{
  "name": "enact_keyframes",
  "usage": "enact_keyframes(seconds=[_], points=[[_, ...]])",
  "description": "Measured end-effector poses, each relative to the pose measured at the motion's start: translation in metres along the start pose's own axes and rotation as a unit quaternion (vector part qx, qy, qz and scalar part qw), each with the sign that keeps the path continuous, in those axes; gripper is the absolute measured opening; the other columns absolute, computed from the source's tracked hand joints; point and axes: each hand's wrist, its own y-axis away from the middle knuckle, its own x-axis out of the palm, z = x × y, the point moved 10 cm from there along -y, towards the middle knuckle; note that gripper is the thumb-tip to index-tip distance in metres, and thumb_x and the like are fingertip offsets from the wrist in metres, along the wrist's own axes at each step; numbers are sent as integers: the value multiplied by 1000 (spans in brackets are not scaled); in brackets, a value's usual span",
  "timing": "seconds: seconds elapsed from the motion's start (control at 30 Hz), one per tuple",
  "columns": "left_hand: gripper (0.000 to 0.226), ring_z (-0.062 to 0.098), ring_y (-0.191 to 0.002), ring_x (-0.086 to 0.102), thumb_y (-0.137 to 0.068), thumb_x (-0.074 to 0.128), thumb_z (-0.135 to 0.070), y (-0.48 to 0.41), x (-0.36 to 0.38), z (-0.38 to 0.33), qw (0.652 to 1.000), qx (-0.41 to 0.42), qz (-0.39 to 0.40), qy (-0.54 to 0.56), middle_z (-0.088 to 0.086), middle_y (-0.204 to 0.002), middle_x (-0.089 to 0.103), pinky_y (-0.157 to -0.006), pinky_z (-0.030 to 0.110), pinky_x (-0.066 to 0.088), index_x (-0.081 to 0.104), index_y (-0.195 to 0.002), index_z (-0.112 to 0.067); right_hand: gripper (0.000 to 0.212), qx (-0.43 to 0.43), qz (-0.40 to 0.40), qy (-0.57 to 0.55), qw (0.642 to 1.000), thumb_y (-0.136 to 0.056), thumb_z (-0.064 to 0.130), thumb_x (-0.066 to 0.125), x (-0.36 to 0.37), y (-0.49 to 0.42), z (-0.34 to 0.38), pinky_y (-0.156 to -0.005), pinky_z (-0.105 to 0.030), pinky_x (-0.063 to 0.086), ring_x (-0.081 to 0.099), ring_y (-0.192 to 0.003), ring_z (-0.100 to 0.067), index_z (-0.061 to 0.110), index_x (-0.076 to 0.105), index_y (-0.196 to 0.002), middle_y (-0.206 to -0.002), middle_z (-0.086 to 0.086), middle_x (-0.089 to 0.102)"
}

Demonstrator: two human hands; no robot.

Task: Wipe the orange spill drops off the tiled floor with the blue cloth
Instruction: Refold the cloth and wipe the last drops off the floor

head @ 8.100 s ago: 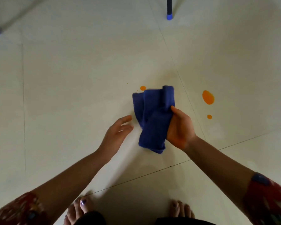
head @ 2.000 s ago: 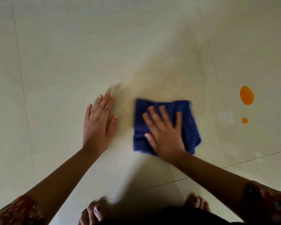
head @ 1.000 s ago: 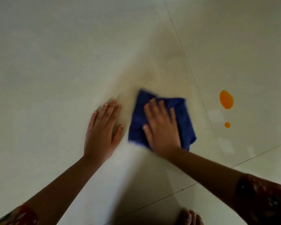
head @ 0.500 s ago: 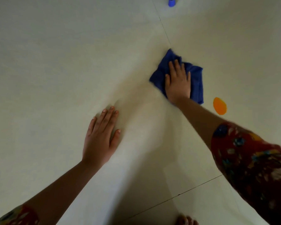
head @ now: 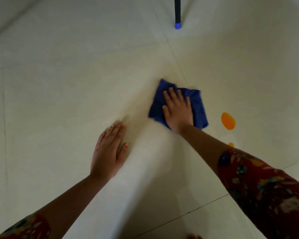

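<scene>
The folded blue cloth [head: 198, 107] lies flat on the pale tiled floor [head: 67, 80]. My right hand [head: 178, 110] presses down on it with the palm and spread fingers. A large orange drop [head: 228, 121] sits just right of the cloth, apart from it. A small orange drop [head: 231, 144] shows below that, partly hidden by my right forearm. My left hand [head: 109, 150] rests flat on the bare floor to the left of the cloth, holding nothing.
A dark furniture leg with a blue foot cap [head: 177, 25] stands at the far top of the view. Grout lines cross the floor near the cloth and at the lower right. Toes [head: 194, 237] show at the bottom edge.
My right hand slid the cloth away from me and back toward me over the last second. The small orange drop left of the big one, seen at first, is gone. My left hand stayed put.
</scene>
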Motion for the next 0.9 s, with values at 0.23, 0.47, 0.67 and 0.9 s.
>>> enact_keyframes(seconds=[0.23, 0.47, 0.67, 0.9], points=[[54, 19, -143, 32, -98, 34, -39, -3, 0, -9, 998, 64, 23, 10, 1, -156, 33, -117, 39, 23, 39, -147, -16, 52, -317, 66, -28, 946, -103, 38, 27, 30, 186, 53, -120, -42, 5, 7, -150, -17, 27, 20, -153, -162, 6, 15], [60, 15, -146, 22, -98, 24, -48, -40, 19, -78, 986, 143, 80, -18, -5, -159, 23, -116, 33, 17, 30, -151, -20, 55, -10, 4, -78, 997, -99, 40, 20, 9, 141, -74, -119, -50, 16, 2, -148, -10, 25, 16, -152, -160, 8, 11], [60, 20, -147, 23, -97, 26, -45, -59, 71, -128, 987, 126, 97, -31, 1, -159, 25, -118, 44, 22, 30, -151, -19, 54, -213, 73, -42, 973, -103, 40, 27, 31, 265, -36, -120, -40, -2, 5, -150, -16, 31, 13, -154, -163, 9, 8], [60, 12, -150, 6, -98, 24, -51, -54, 79, -130, 985, 115, 74, -103, -7, -162, 11, -121, 37, 12, 18, -154, -29, 51, 100, -5, -95, 990, -102, 43, 15, 7, 226, -185, -121, -30, -5, 8, -150, -14, 34, 11, -152, -161, 11, 7]])
